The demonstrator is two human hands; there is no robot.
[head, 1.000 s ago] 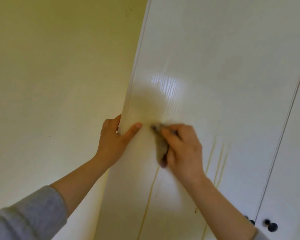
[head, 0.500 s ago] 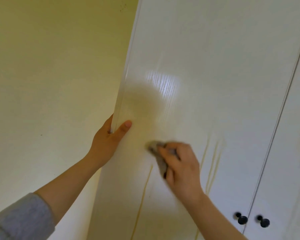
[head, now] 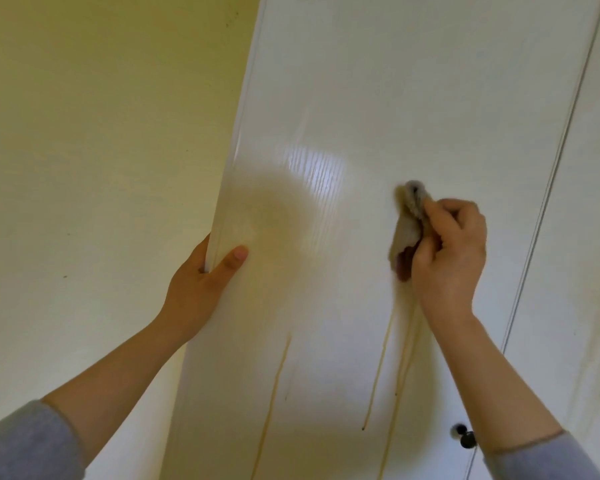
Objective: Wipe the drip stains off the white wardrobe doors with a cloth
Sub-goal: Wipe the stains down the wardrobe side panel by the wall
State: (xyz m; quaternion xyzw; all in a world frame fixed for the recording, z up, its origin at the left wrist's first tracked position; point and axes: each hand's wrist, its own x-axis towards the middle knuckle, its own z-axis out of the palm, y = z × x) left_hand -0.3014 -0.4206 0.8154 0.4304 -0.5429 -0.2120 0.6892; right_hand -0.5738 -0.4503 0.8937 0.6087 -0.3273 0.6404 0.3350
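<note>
A small, crumpled grey-beige cloth (head: 407,220) is being held bunched in the curled fingers of the right hand (head: 447,251). It is being pressed against the front of the tall, glossy white wardrobe door (head: 413,98), on the door's right half. The cloth is sitting just above the tops of 2 thin brownish drip streaks (head: 378,368), which are running down the panel beside the right forearm. A 3rd long streak (head: 274,386) is being shown lower and further left, well apart from the cloth.

The door's left edge is being gripped by the left hand (head: 201,289), with the thumb laid on the front face and the fingers wrapped behind the edge, out of sight. A bright patch of reflected light (head: 316,171) is being thrown on the panel between the 2 hands. A dark round knob (head: 466,439) is being partly covered by the right forearm near the bottom. A 2nd white door (head: 586,237) is standing to the right, and a pale yellow-green wall (head: 101,133) to the left.
</note>
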